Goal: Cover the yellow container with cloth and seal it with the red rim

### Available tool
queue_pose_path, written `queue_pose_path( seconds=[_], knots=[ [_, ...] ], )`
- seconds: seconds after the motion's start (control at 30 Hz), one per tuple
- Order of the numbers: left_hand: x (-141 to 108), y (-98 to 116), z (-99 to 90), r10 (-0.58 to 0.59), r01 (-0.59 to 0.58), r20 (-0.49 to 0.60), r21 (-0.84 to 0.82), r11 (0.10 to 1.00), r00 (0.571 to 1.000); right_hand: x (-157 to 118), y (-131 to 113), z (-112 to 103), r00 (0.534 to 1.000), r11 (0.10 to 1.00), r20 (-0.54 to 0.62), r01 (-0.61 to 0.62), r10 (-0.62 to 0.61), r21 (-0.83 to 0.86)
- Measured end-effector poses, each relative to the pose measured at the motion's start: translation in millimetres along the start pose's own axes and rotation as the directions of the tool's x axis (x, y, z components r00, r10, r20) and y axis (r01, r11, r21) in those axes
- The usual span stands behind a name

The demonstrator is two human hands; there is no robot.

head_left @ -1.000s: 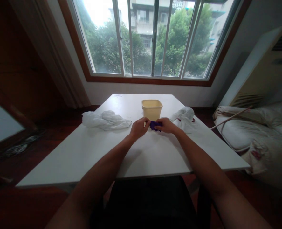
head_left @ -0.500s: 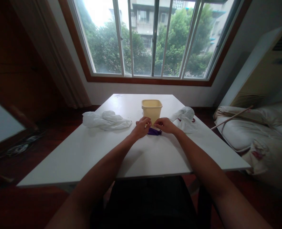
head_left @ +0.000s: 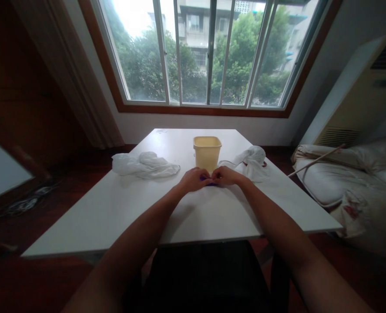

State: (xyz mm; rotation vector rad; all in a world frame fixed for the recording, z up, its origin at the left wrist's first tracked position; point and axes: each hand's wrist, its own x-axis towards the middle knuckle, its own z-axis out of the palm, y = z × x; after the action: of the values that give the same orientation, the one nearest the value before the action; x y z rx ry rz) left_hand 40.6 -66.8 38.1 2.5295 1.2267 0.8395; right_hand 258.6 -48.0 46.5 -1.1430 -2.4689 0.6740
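Observation:
A small, crumpled dark purple bundle [head_left: 211, 183], plastic or cloth, I cannot tell which, lies on the white table and is mostly covered by my fingers. My left hand [head_left: 196, 178] curls over its left side, fingers bent and pinched onto it. From the right, my right hand [head_left: 226, 175] grips the bundle too, its fingertips meeting those of the left. Just behind both hands stands an upright pale yellow plastic bin [head_left: 207, 152], its lower front partly hidden by them.
On the table [head_left: 121, 217], a crumpled white plastic bag [head_left: 145, 165] lies to the left, and another white bag [head_left: 254, 163] with something reddish sits to the right. A padded seat [head_left: 323, 182] with a thin stick across it stands beyond the right edge.
Both hands have come down and closer together over the purple bundle, hiding more of it. The bin and the white bags stay in place.

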Motion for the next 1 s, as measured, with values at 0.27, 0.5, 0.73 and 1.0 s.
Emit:
queue_pose_path(
  seconds=[0.27,0.5,0.73,1.0],
  knots=[
    [-0.1,-1.4,1.9,0.051,-0.050,-0.066,0.028,0.998,0.996,4.0,-11.2,5.3,0.975,0.971,-0.217,0.095,-0.047,0.218],
    [-0.1,5.7,0.9,0.023,-0.018,-0.136,0.037,0.999,0.990,3.6,-17.8,3.8,0.944,0.965,-0.327,0.112,-0.030,0.236],
    [-0.8,7.5,-2.0,0.014,-0.007,-0.141,0.053,0.999,0.990,4.8,-12.3,3.5,0.955,0.961,-0.292,0.120,-0.043,0.249],
    [0.5,6.5,-1.5,0.003,0.003,-0.158,0.037,0.999,0.987,4.5,-12.5,1.5,0.931,0.995,-0.352,0.105,-0.096,0.004]
  ],
)
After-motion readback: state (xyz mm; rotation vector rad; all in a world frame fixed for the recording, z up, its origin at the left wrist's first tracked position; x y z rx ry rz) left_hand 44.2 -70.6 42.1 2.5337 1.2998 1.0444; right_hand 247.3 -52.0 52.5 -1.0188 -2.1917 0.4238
